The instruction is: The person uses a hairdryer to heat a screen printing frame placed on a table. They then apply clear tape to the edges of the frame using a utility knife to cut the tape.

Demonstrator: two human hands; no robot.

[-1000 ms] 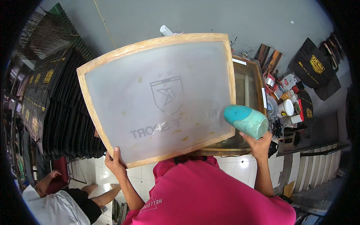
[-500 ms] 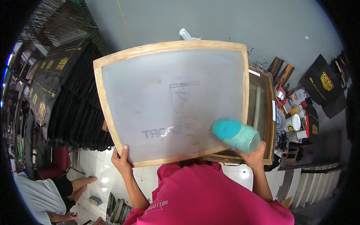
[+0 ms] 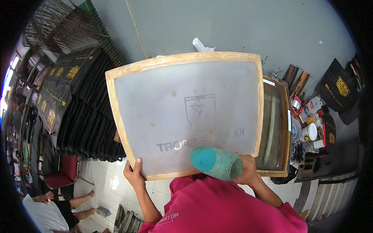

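Dryer (image 3: 216,163) has swung left and down since the earlier frame, now before the lower edge of the screen (image 3: 186,58); contact unclear. Your right hand (image 3: 248,171) grips the dryer; your left hand (image 3: 135,174) clasps the screen's lower-left corner, tilted before you. Step: apparently drying. Next: probably needs even sweeps, screen steady.
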